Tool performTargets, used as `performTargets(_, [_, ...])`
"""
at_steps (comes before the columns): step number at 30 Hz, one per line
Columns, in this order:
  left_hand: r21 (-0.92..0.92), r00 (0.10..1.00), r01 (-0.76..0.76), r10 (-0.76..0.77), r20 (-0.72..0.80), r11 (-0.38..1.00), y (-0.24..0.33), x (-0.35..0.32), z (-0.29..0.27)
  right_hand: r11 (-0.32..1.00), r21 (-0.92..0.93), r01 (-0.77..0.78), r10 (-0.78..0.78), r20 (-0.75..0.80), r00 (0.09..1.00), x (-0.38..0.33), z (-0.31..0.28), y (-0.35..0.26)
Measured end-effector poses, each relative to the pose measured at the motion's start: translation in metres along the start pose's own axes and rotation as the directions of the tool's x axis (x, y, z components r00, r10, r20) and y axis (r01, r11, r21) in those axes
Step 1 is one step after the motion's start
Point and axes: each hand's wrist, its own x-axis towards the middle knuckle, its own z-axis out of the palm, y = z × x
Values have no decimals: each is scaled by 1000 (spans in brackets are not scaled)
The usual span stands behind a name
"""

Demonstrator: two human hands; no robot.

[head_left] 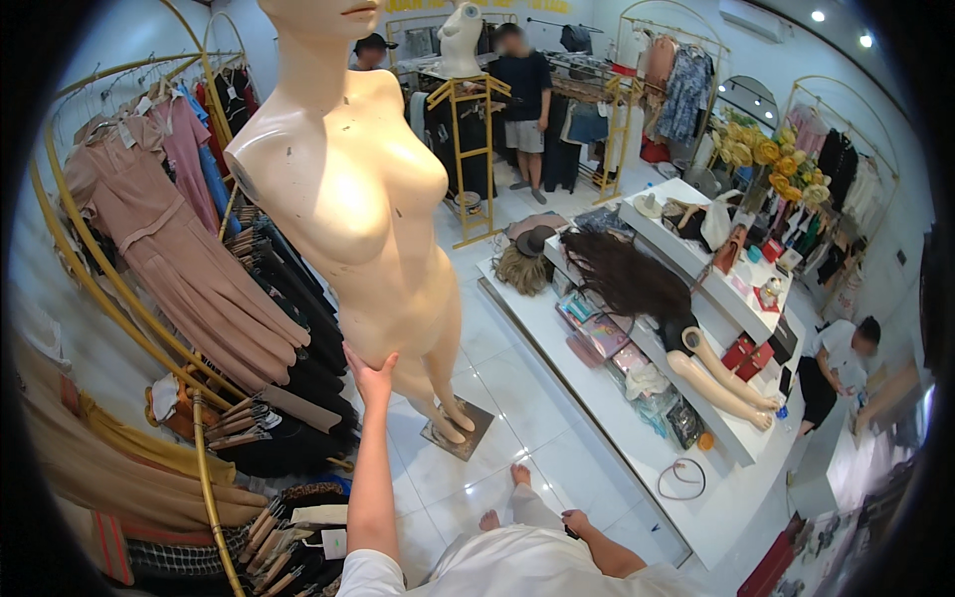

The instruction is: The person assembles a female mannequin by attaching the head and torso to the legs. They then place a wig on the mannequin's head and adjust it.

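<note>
mannequin head (323, 14) cropped by top edge

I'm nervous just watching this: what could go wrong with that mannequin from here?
The armless mannequin might tip: its base looks small for its height, and only the left hand is seen touching it. If it leaned left, it could snag the pink dress hanging beside it.

I count my left hand (371, 373) and right hand (574, 523), making two, and my two bare feet (520, 476). I see one standing mannequin (363, 214), one white bust (461, 42), two lying mannequin legs (731, 388), two wigs (627, 269), one hat (535, 240), one air conditioner (753, 22) and three other people (523, 90). The garments (189, 244) overlap too much to count.
</note>
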Motion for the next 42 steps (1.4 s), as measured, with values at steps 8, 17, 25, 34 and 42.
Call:
performTargets(8, [142, 999, 13, -7, -46, 990, 11, -11, -6, 988, 20, -155, 156, -26, 987, -34, 8, 45])
performTargets(17, [137, 992, 21, -4, -126, 990, 22, -29, 2, 1000, -17, -14, 14, -29, 999, -35, -15, 43])
performTargets(25, [179, 992, 125, -122, -26, 976, -45, -174, 66, 998, -49, -35, 39, 74, 997, -55, -40, 81])
performTargets(34, [550, 152, 2, -544, 825, 835, -28, -509, 109, 997, -41, -68, 70, 33, 997, -96, -89, 178])
performTargets(42, [269, -8, -570, -332, 943, 777, 40, -531, 125, 996, -28, -90, 92, 78, 993, -125, -122, 188])
